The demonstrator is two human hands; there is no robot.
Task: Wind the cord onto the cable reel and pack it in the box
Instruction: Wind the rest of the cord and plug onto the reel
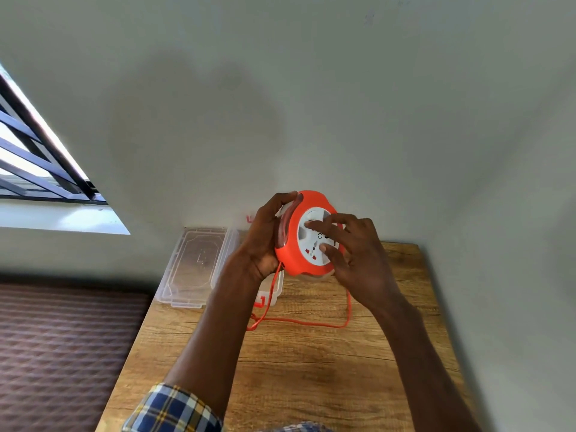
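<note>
Left hand [265, 241] gripped the orange cable reel [307, 235] by its rim, held up above the table [311, 369]. Right hand [355, 254] lay spread, fingertips on the reel's white face. Loose cord [299, 321] trailed on the table. Clear box [194, 266] sat open, back left.

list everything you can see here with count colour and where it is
cable reel: 1, orange with a white socket face, held up above the far end of the table
cord: 1, orange, hanging from the reel and looping across the table
box: 1, clear plastic with red clips, far left of the table, mostly hidden behind the left wrist
lid: 1, clear, open to the left of the box
table: 1, wood grain, against the wall
window: 1, dark bars, upper left
sleeve: 1, blue and yellow check, bottom edge
left hand: 1, gripping the reel's rim
right hand: 1, fingers on the socket face
</note>
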